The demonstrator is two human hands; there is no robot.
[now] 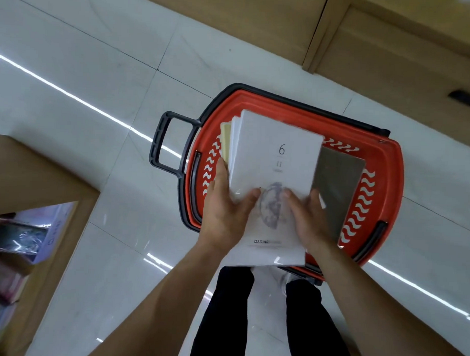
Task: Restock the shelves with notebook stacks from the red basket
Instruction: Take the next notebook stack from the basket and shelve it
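View from above, looking down at the floor. One red basket [386,167] with a black rim and one black pull handle [163,143] stands on the floor tiles [99,74]. Over it lies one notebook stack [272,157]. The top cover is white and printed "6" and "11". To its left at least three further edges fan out, one of them cream; the exact number of notebooks cannot be told. The stack's near end overhangs the basket's near rim. Whether its far end rests on anything is not visible.

Two hands hold the stack at its near end. The left hand [227,212] grips the left edge, thumb on the cover and fingers along the side. The right hand [307,220] grips the right edge, thumb on the cover too. One grey notebook [337,186] lies in the basket, just right of the stack and partly under it.

The tiles are white, glossy and large, crossed by bright streaks of reflected light. At left is one wooden shelf unit [42,176] holding wrapped packages [24,237], blurred. At upper right are wooden cabinet fronts [379,49]. Two legs in black trousers [223,324] appear below.
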